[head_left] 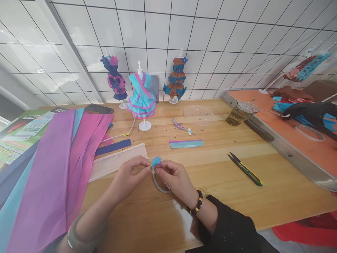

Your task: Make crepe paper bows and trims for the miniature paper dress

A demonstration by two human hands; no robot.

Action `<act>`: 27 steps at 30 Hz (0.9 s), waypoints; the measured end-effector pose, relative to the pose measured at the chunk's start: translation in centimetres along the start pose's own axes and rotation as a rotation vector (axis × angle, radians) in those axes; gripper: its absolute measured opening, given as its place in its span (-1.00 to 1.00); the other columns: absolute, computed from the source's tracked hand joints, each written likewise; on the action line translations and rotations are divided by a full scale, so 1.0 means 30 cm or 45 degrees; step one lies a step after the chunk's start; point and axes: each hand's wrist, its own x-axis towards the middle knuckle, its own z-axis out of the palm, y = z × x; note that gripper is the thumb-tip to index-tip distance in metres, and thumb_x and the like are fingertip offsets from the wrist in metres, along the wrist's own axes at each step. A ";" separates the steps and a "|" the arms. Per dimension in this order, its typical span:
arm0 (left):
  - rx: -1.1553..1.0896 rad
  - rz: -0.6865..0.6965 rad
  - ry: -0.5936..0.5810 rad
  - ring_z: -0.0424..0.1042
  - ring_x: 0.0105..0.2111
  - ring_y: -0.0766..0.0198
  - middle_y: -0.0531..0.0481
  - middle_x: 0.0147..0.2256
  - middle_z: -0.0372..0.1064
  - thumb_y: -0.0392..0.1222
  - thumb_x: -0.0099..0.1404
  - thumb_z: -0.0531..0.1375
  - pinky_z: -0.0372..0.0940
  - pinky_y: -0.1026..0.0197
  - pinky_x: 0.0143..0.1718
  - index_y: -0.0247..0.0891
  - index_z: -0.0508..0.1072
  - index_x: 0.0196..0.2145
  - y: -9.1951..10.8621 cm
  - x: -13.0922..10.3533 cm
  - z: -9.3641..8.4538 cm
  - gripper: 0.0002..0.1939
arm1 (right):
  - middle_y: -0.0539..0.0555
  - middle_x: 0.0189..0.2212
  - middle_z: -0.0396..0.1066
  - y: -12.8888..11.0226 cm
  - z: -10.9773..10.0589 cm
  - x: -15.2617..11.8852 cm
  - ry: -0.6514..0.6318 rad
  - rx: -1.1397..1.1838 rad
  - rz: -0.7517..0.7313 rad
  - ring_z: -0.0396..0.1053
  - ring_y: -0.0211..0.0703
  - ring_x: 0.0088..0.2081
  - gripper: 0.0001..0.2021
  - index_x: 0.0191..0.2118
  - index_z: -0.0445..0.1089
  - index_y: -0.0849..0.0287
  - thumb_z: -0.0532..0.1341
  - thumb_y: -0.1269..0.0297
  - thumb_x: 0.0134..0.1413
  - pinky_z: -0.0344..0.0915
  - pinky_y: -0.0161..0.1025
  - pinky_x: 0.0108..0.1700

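Note:
Between my two hands is a small gathered paper flower, turquoise with a purple edge. My left hand pinches it from the left with thumb and forefinger. On the other side my right hand grips it with bent fingers, which hide its lower part. Below them a roll of tape lies on the table, partly covered by my right hand. A turquoise paper strip with a purple edge lies flat just beyond. Thread snips with yellow and green handles rest to the right.
Long crepe paper sheets cover the left side, beside a pale strip and a dark blue strip. Several small dress stands, one in a turquoise dress, line the tiled wall. A lidded cup stands at right, by an orange-topped machine table.

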 end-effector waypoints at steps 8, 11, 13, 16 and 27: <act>-0.214 -0.091 -0.107 0.24 -0.36 0.28 0.02 -0.41 0.31 -0.14 0.21 0.09 0.15 0.25 -0.29 -0.28 0.40 -0.44 -0.008 0.004 0.000 -0.82 | -0.09 -0.70 0.24 -0.002 -0.008 -0.002 0.050 0.020 0.170 0.03 -0.46 -0.72 -0.79 -0.45 0.45 0.27 0.29 0.20 -0.18 -0.04 -0.41 -0.68; -0.268 -0.090 -0.150 0.21 -0.38 0.29 0.02 -0.43 0.27 -0.12 0.21 0.09 0.14 0.26 -0.31 -0.29 0.39 -0.46 -0.011 0.005 0.000 -0.79 | -0.15 -0.80 0.14 -0.003 -0.012 -0.002 0.023 0.085 0.240 0.00 -0.46 -0.74 -0.76 -0.42 0.44 0.29 0.30 0.19 -0.19 -0.08 -0.43 -0.69; -0.308 -0.092 -0.178 0.21 -0.37 0.29 0.02 -0.43 0.27 -0.11 0.21 0.09 0.14 0.26 -0.30 -0.29 0.40 -0.46 -0.012 0.007 -0.001 -0.79 | -0.14 -0.79 0.16 -0.003 -0.015 -0.001 0.007 0.110 0.276 0.01 -0.47 -0.74 -0.74 -0.41 0.45 0.30 0.31 0.19 -0.21 -0.07 -0.43 -0.69; -0.392 -0.109 -0.220 0.20 -0.38 0.30 0.02 -0.42 0.27 -0.12 0.20 0.11 0.12 0.27 -0.30 -0.30 0.40 -0.45 -0.014 0.010 -0.004 -0.80 | -0.14 -0.77 0.18 -0.002 -0.019 0.001 -0.024 0.146 0.306 0.01 -0.48 -0.73 -0.73 -0.40 0.45 0.29 0.32 0.18 -0.23 -0.07 -0.44 -0.68; -0.530 -0.140 -0.311 0.17 -0.39 0.32 0.04 -0.44 0.28 -0.13 0.21 0.12 0.08 0.28 -0.31 -0.30 0.41 -0.44 -0.035 0.016 -0.007 -0.81 | -0.14 -0.73 0.12 -0.004 -0.021 -0.003 -0.091 0.215 0.237 -0.02 -0.50 -0.70 -0.74 -0.30 0.46 0.26 0.32 0.24 -0.18 -0.15 -0.43 -0.68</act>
